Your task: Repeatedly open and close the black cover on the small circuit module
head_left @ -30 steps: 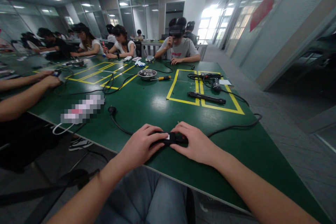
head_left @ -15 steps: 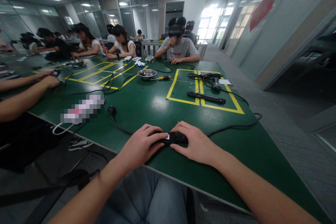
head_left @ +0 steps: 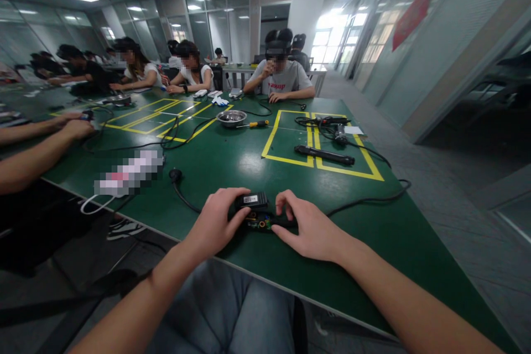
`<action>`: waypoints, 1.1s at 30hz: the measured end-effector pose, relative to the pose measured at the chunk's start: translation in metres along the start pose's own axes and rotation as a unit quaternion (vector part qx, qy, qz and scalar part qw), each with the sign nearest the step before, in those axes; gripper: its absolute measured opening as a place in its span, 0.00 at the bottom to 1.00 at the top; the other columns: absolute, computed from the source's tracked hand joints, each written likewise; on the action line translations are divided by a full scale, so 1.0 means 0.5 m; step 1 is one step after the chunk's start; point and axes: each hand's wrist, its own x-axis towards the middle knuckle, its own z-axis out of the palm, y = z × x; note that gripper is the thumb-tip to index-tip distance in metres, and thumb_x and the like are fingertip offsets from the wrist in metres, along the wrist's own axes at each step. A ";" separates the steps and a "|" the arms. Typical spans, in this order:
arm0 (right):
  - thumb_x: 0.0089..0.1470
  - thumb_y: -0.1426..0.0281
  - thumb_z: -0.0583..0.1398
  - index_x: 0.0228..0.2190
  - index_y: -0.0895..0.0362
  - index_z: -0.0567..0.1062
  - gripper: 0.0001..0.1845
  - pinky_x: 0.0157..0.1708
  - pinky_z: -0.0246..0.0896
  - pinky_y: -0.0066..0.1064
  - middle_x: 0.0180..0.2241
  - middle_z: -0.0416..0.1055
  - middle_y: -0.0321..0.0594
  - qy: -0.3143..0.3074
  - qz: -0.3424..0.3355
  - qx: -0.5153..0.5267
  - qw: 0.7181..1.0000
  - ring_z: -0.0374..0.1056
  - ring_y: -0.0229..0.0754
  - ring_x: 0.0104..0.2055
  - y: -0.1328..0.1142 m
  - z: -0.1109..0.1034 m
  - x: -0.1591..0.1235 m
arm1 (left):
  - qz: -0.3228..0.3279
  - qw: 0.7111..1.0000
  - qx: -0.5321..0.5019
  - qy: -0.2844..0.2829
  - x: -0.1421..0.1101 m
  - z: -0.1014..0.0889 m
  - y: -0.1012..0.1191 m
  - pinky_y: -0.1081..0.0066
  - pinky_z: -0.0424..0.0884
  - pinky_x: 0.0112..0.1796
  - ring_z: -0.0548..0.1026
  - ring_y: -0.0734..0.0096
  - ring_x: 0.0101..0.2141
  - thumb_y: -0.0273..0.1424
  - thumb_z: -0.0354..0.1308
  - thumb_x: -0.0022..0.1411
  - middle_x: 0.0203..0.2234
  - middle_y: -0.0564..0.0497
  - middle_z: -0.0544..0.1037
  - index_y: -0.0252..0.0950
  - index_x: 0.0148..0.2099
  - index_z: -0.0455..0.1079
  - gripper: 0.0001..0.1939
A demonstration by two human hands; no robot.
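Note:
My left hand [head_left: 218, 218] is closed on a black ribbed cover [head_left: 254, 199] with a white label, tilted above the lower housing. Below it, a green circuit board with copper-coloured coils [head_left: 262, 224] shows inside the narrow black housing. At the housing's right end is my right hand [head_left: 305, 224]: the thumb lies against the near side by the board, the index finger is curled and raised, and the other fingers are partly hidden. A black cord runs left from the housing to a plug [head_left: 175, 176]; another black cable [head_left: 369, 199] leads off to the right.
On the green table [head_left: 232, 171] lie a metal bowl [head_left: 231, 118], a yellow-black screwdriver [head_left: 259, 123], a black tube [head_left: 324, 155] and a corded black part [head_left: 341, 134] within yellow tape. A blurred pink-white object [head_left: 128, 173] lies left. A co-worker's hands [head_left: 78, 124] work farther left.
The labelled cover has come up off the housing in my left hand, exposing the circuit board. My right index finger has lifted; the right hand otherwise stays in place.

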 end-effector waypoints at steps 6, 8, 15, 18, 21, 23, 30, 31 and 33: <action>0.59 0.71 0.67 0.47 0.53 0.71 0.16 0.39 0.64 0.37 0.39 0.76 0.38 -0.006 -0.018 -0.017 1.000 0.72 0.45 0.37 0.005 0.003 0.004 | -0.038 0.998 0.015 -0.037 0.032 0.005 -0.017 0.52 0.78 0.54 0.82 0.52 0.51 0.31 0.61 0.74 0.51 0.43 0.85 0.40 0.54 0.79 0.10; 0.59 0.70 0.68 0.51 0.53 0.73 0.19 0.41 0.66 0.38 0.40 0.77 0.39 -0.006 -0.020 -0.022 1.000 0.72 0.45 0.37 0.006 0.004 0.004 | -0.015 0.999 0.016 -0.024 0.026 -0.001 -0.019 0.48 0.77 0.58 0.79 0.50 0.57 0.33 0.60 0.75 0.58 0.41 0.81 0.40 0.54 0.80 0.11; 0.59 0.67 0.72 0.46 0.54 0.79 0.15 0.41 0.67 0.38 0.37 0.76 0.38 -0.030 -0.019 -0.059 0.998 0.73 0.46 0.38 0.004 0.005 0.006 | 0.042 0.998 0.005 -0.053 -0.024 -0.032 -0.013 0.55 0.80 0.53 0.80 0.54 0.50 0.37 0.64 0.73 0.52 0.41 0.81 0.40 0.61 0.80 0.17; 0.59 0.68 0.73 0.47 0.54 0.80 0.14 0.39 0.66 0.36 0.37 0.76 0.37 -0.035 -0.004 -0.058 0.998 0.73 0.45 0.37 0.005 0.005 0.008 | 0.041 0.996 0.015 -0.081 -0.026 -0.034 -0.011 0.58 0.80 0.49 0.80 0.55 0.47 0.39 0.65 0.74 0.49 0.42 0.81 0.41 0.61 0.81 0.17; 0.60 0.67 0.73 0.47 0.53 0.81 0.14 0.38 0.66 0.36 0.36 0.76 0.37 -0.031 0.002 -0.057 0.998 0.74 0.45 0.37 0.008 0.006 0.010 | 0.040 0.995 0.008 -0.091 -0.020 -0.032 -0.014 0.63 0.79 0.46 0.81 0.58 0.44 0.40 0.64 0.74 0.46 0.44 0.81 0.41 0.60 0.81 0.17; 0.59 0.67 0.73 0.47 0.53 0.81 0.15 0.38 0.66 0.36 0.36 0.76 0.37 -0.027 -0.002 -0.056 0.998 0.74 0.45 0.37 0.011 0.008 0.010 | 0.034 0.995 0.006 -0.095 -0.018 -0.030 -0.016 0.65 0.79 0.45 0.82 0.60 0.43 0.41 0.65 0.74 0.44 0.45 0.82 0.41 0.60 0.82 0.17; 0.59 0.70 0.69 0.48 0.54 0.77 0.15 0.36 0.64 0.35 0.34 0.73 0.35 -0.012 -0.019 -0.023 0.999 0.71 0.44 0.34 0.007 0.003 0.005 | 0.020 0.997 -0.024 -0.074 -0.021 -0.044 -0.006 0.67 0.77 0.41 0.81 0.61 0.39 0.37 0.63 0.73 0.40 0.47 0.81 0.39 0.60 0.79 0.17; 0.59 0.72 0.67 0.46 0.54 0.76 0.13 0.36 0.64 0.35 0.34 0.73 0.35 -0.005 -0.021 -0.010 1.000 0.70 0.43 0.33 0.005 0.000 0.004 | 0.018 0.997 -0.033 -0.066 -0.021 -0.048 -0.004 0.67 0.76 0.41 0.80 0.62 0.38 0.36 0.61 0.73 0.39 0.47 0.81 0.38 0.58 0.79 0.15; 0.58 0.77 0.63 0.41 0.54 0.74 0.09 0.36 0.64 0.34 0.33 0.73 0.35 0.006 -0.032 0.006 0.999 0.69 0.43 0.33 0.004 -0.005 0.003 | 0.017 0.997 -0.049 -0.057 -0.019 -0.053 -0.003 0.67 0.75 0.40 0.79 0.62 0.37 0.32 0.58 0.72 0.37 0.47 0.80 0.37 0.51 0.78 0.10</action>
